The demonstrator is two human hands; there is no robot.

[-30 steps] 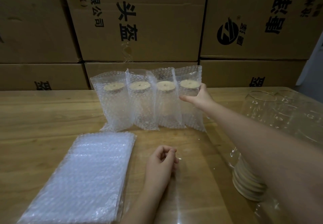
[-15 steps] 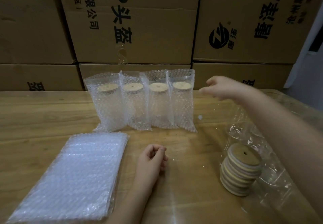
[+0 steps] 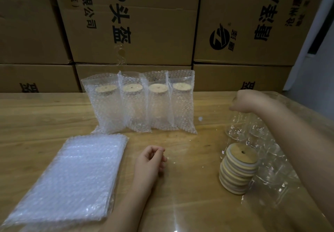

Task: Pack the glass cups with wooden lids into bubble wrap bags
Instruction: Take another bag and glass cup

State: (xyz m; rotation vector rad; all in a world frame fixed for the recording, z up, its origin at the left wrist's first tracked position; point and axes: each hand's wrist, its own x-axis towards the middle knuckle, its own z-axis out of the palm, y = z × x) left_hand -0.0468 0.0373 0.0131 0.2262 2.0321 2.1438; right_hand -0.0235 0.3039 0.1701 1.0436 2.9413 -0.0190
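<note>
- Upright in a row at the back of the table [image 3: 45,116]: four bubble wrap bags [image 3: 134,116], tops open, touching side by side.
- Inside each bag: one glass cup [image 3: 159,110], capped with a round wooden lid [image 3: 131,88].
- Flat at front left: a pile of unfilled bags [image 3: 72,173].
- At right: bare cups [image 3: 238,128] bunched together, with a leaning stack of loose lids [image 3: 238,170] just in front.
- Left hand [image 3: 150,163] resting on the table between pile and stack, fingers loosely curled, grasping nothing.
- Right hand [image 3: 249,100] over the bare cups, fingers bent downward; too blurred to tell whether grasping a cup.
- Behind everything: stacked cardboard boxes [image 3: 135,23].
</note>
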